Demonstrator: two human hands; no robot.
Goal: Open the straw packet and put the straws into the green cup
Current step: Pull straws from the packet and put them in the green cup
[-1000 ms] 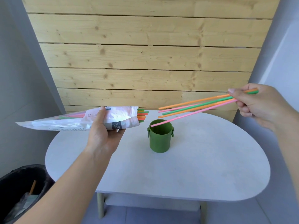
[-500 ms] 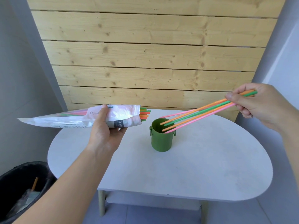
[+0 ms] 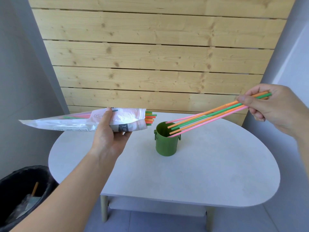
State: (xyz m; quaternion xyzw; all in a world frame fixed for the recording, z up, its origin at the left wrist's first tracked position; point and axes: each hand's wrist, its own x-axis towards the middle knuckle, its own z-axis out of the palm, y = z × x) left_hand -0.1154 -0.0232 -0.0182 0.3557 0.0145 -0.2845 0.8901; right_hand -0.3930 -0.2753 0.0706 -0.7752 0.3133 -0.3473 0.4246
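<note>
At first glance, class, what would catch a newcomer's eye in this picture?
The fan of pink, orange and green straws stands out, pinched in the right hand at the right, tips at the mouth of the green cup in the centre. On the left, the left hand holds the opened straw packet.

Smooth plastic straws [image 3: 209, 118] in pink, orange and green, faintly satin, run out from the grip of the right hand [image 3: 270, 108] to a matt green cup [image 3: 166, 144]; whether it is plastic or painted metal cannot be told. In the grip of the left hand [image 3: 108, 136], a crinkled plastic straw packet [image 3: 66, 122], part clear and part printed white, shines glossy. Below both grips, the pale grey bench [image 3: 200, 164] looks matt and faintly speckled. Beyond them stands a bare wooden plank wall [image 3: 150, 56], knotty and unvarnished. Under the left grip, a black bin [image 3: 20, 186] carries a wrinkled plastic liner.
</note>
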